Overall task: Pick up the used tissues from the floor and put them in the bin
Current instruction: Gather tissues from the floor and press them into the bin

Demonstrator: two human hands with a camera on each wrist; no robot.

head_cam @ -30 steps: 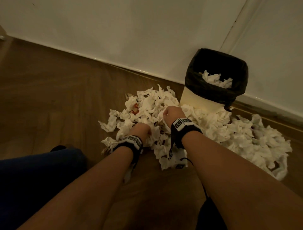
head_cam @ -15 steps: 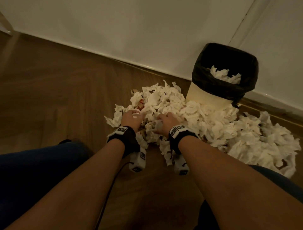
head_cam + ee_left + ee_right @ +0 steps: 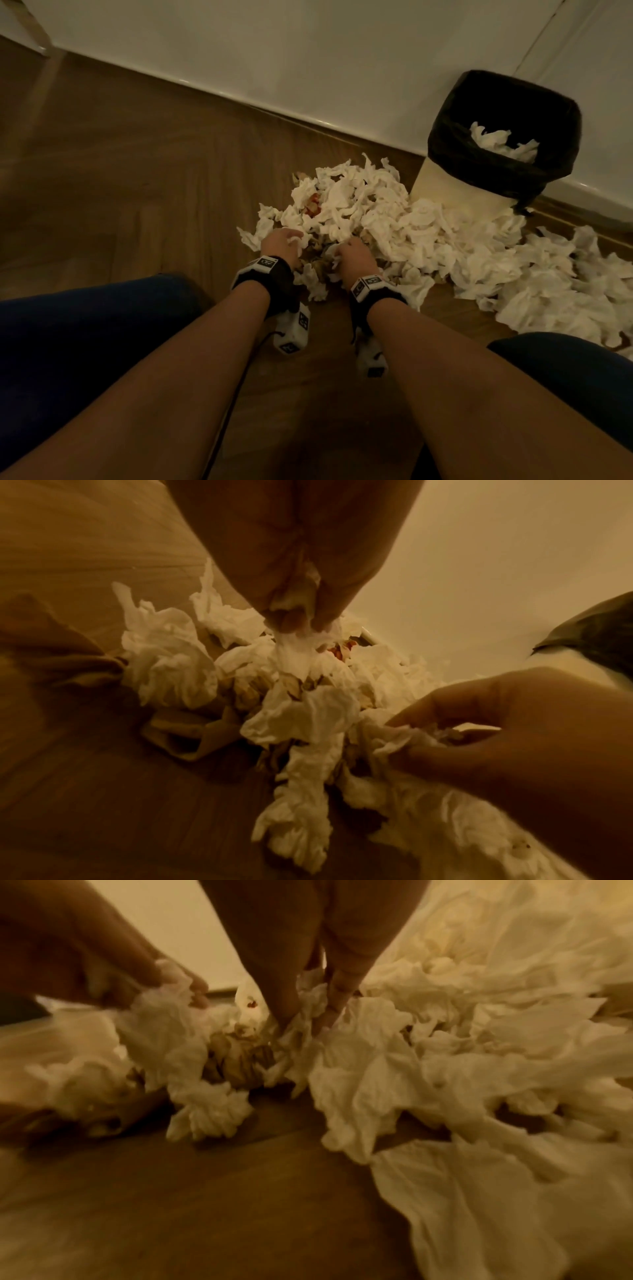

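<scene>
A big heap of crumpled white tissues (image 3: 394,219) covers the wooden floor in front of a cream bin (image 3: 455,185) lined with a black bag, which holds a few tissues (image 3: 500,144). My left hand (image 3: 284,243) pinches a tissue (image 3: 298,647) at the heap's near left edge. My right hand (image 3: 352,257) grips a bunch of tissues (image 3: 304,1020) just beside it. Both hands also show in the wrist views: the right hand (image 3: 496,723) low on the right, the left hand (image 3: 113,966) at upper left. Both are at floor level, fingers buried in paper.
A white wall and skirting (image 3: 274,113) run behind the heap and bin. Bare wooden floor (image 3: 120,192) lies to the left. My knees in dark trousers (image 3: 85,325) frame both forearms. More tissues (image 3: 565,291) spread to the right of the bin.
Both hands have drawn back toward me, from deeper in the heap to its near edge, and closed on tissues. The view has shifted left, so the bin sits further right.
</scene>
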